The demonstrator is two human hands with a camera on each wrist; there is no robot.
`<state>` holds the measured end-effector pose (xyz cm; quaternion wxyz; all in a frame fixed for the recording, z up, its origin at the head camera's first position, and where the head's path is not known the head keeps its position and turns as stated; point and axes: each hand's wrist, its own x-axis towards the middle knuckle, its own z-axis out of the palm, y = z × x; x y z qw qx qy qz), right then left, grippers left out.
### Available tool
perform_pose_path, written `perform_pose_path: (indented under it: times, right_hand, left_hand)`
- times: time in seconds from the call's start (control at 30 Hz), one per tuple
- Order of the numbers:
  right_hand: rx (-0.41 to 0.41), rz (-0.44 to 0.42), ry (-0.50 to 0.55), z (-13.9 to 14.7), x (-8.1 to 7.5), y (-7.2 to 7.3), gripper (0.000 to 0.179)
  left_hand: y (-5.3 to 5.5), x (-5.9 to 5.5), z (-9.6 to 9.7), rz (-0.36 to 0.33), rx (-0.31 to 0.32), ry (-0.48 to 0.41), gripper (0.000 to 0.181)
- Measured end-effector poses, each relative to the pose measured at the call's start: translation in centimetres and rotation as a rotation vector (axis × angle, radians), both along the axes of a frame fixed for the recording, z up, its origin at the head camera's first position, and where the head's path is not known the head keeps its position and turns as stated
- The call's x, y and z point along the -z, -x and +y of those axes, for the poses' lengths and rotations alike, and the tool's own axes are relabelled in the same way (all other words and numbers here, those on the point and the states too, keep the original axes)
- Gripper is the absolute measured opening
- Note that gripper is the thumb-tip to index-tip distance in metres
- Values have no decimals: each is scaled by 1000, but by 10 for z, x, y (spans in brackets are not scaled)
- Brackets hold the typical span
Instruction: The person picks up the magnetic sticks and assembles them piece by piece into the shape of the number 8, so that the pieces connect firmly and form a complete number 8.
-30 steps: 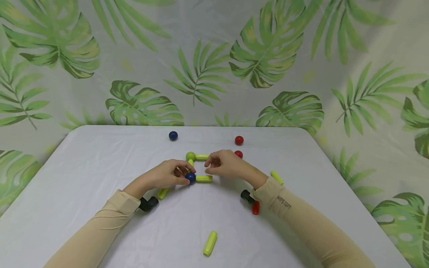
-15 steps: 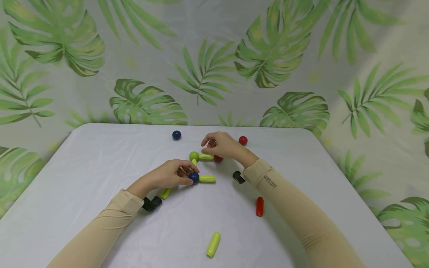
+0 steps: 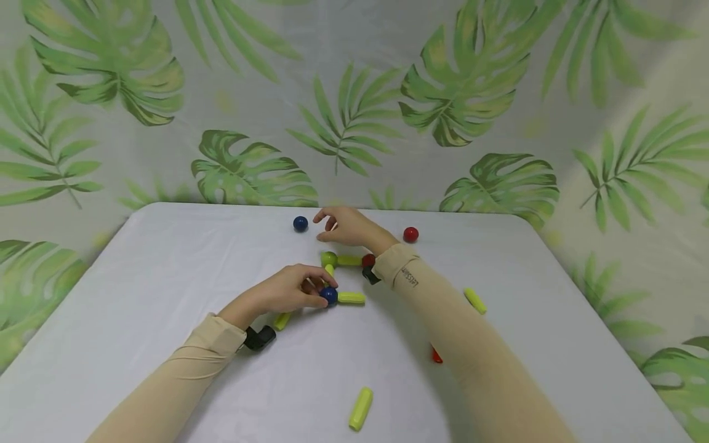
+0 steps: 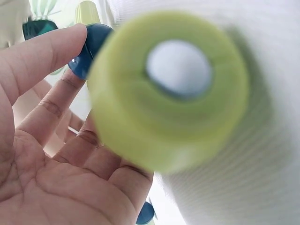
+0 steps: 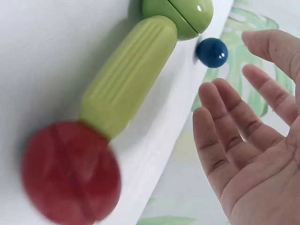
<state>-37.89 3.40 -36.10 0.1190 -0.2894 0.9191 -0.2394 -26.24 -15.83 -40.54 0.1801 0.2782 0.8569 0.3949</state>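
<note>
My left hand (image 3: 290, 289) pinches a blue ball (image 3: 329, 296) between thumb and fingers; the left wrist view shows the thumb pressed on that ball (image 4: 91, 49). A yellow-green rod (image 3: 351, 298) extends right from it, and another rod (image 3: 330, 270) runs back to a green ball (image 3: 329, 259). From the green ball a third rod (image 3: 349, 260) leads to a red ball (image 3: 368, 261), partly behind my right wrist. My right hand (image 3: 348, 226) hovers above the table's back, fingers spread and holding nothing, just right of a loose blue ball (image 3: 300, 224).
Another red ball (image 3: 411, 234) lies at the back right. Loose yellow-green rods lie at the right (image 3: 475, 301), at the front (image 3: 361, 408) and by my left wrist (image 3: 282, 320). A red rod (image 3: 436, 355) is mostly hidden under my right forearm.
My right hand has moved back and left, from near the rods to beside the loose blue ball. My left hand keeps its grip. The view has shifted slightly.
</note>
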Motion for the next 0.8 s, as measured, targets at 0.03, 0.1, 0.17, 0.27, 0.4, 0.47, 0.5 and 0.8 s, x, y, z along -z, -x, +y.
perform_pose_path:
  times: [0.03, 0.1, 0.17, 0.27, 0.4, 0.47, 0.5, 0.8]
  right_hand:
    - [-4, -2, -8, -3, 1, 3, 47]
    - [-9, -7, -28, -8, 3, 7, 49]
    - [-11, -7, -45, -13, 4, 11, 50]
    - [-11, -1, -65, -22, 5, 16, 51]
    - [0, 12, -92, -30, 5, 20, 52]
    - [5, 6, -112, -34, 5, 22, 54]
    - [4, 2, -121, -36, 5, 22, 55]
    - [-36, 2, -211, -53, 0, 23, 59]
  left_hand:
    - [0, 0, 0, 0, 0, 0, 30]
    - [0, 1, 0, -2, 0, 0, 29]
    - [0, 1, 0, -4, -2, 1, 29]
    - [0, 0, -1, -6, -4, -1, 29]
    - [0, 0, 0, -8, 2, -7, 29]
    - [1, 1, 1, -9, 6, -10, 29]
    - [1, 2, 1, -9, 6, -10, 29]
    - [2, 1, -1, -24, -1, -15, 31]
